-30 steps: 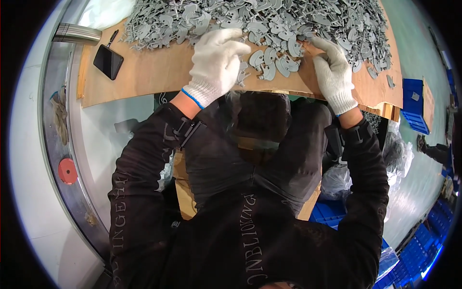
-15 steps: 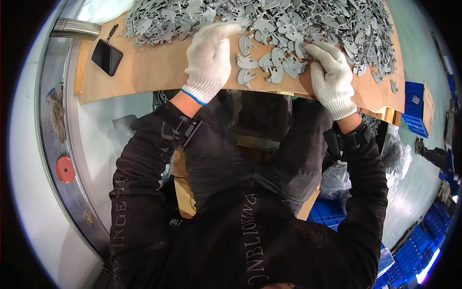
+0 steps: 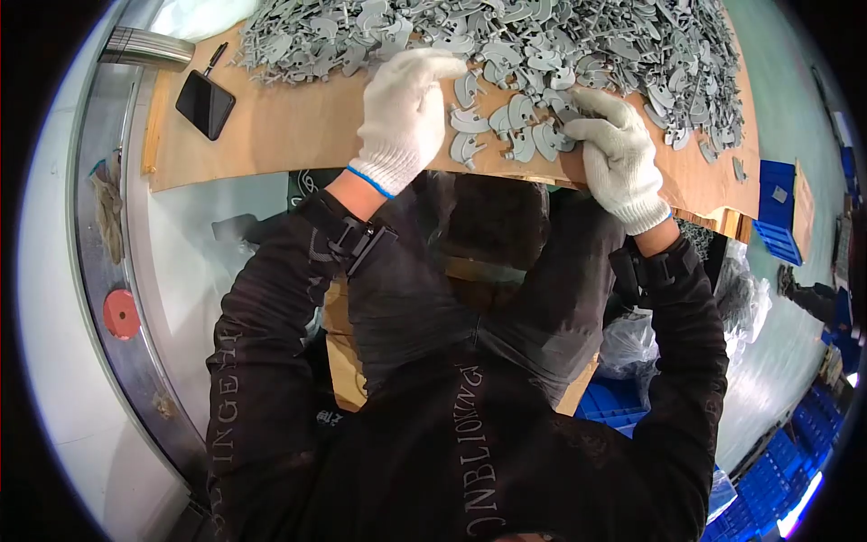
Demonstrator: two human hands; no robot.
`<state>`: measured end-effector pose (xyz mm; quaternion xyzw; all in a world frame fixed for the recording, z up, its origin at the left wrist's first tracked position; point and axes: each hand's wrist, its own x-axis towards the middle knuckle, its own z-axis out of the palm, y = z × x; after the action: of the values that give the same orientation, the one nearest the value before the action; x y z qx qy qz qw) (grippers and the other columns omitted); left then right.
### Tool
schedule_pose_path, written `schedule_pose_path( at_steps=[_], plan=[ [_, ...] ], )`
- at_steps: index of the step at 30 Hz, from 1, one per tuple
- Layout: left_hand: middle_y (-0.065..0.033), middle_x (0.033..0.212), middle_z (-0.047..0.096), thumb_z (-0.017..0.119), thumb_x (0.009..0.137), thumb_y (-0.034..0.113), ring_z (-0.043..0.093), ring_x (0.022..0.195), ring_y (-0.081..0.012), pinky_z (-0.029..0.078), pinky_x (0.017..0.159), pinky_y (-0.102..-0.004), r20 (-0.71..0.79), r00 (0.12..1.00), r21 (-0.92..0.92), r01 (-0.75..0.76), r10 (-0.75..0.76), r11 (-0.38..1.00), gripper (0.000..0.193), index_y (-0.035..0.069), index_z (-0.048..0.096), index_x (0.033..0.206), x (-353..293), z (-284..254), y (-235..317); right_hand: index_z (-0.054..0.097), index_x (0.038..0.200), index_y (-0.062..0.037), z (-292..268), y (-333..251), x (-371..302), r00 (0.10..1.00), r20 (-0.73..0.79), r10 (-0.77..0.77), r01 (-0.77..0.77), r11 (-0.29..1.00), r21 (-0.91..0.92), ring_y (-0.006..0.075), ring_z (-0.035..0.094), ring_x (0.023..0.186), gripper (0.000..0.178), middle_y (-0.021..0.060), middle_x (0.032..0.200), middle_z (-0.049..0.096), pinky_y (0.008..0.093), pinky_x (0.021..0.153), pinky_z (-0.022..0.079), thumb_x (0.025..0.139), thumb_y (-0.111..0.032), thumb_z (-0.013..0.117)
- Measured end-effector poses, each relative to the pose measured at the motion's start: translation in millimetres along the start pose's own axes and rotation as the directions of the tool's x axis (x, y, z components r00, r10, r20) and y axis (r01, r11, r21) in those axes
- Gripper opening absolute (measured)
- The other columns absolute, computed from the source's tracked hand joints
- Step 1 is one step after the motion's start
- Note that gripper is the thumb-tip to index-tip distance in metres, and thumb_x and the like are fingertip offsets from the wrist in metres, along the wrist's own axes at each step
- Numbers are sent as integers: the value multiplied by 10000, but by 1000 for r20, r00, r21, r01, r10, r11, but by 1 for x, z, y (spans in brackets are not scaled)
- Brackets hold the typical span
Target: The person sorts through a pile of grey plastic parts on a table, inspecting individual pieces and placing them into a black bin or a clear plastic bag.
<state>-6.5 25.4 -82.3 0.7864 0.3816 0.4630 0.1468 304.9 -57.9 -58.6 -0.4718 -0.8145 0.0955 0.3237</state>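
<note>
Both hands wear white knit gloves. Over the front of the wooden table, my left hand is closed, its fingers pressed together and bent toward the right. What it may hold is hidden behind the fingers. To the right, my right hand pinches a small grey curved part between thumb and forefinger. Between the hands, several loose grey curved parts lie on the board. Behind them spreads a large heap of the same grey parts.
A black phone and a dark pen lie on the left of the wooden tabletop. A metal cylinder stands at the far left. Blue crates stand on the floor to the right, with plastic bags below the table.
My right hand has come slightly nearer, and its thumb and forefinger now close on a grey part. My left hand has shifted a little to the right, still closed.
</note>
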Motion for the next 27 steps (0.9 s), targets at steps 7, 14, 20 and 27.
schedule_pose_path(
  at_steps=[7,14,20,27],
  plan=[
    [-101,1222,787,663,945,16,728,1141,-365,598,990,-466,55,998,237,16,-30,971,344,158,763,1242,4,6,15,752,1329,-73,8,-6,8,956,-203,214,-243,961,-130,402,652,1333,515,180,1448,697,475,1155,517,868,75,575],
    [-109,1283,771,647,951,6,733,1126,-365,605,988,-468,294,955,129,-73,33,989,417,188,733,1316,6,0,19,728,1384,-79,5,-8,14,994,-64,88,-104,945,-309,393,648,1342,564,172,1457,695,482,1177,497,871,70,548],
    [-91,1297,768,627,957,8,744,1098,-362,619,952,-464,211,977,-21,16,-11,1000,427,190,722,1332,10,6,22,759,1329,-84,1,-3,4,996,-19,90,-92,992,-84,377,674,1290,532,152,1403,730,479,1167,493,861,70,557],
    [-46,1255,769,635,978,43,754,1095,-339,622,915,-445,371,927,151,-3,-53,989,357,200,736,1283,28,14,27,792,1212,-67,4,-20,15,981,-101,166,-185,957,-223,355,721,1160,471,148,1256,787,441,1069,548,848,111,552]
  ],
)
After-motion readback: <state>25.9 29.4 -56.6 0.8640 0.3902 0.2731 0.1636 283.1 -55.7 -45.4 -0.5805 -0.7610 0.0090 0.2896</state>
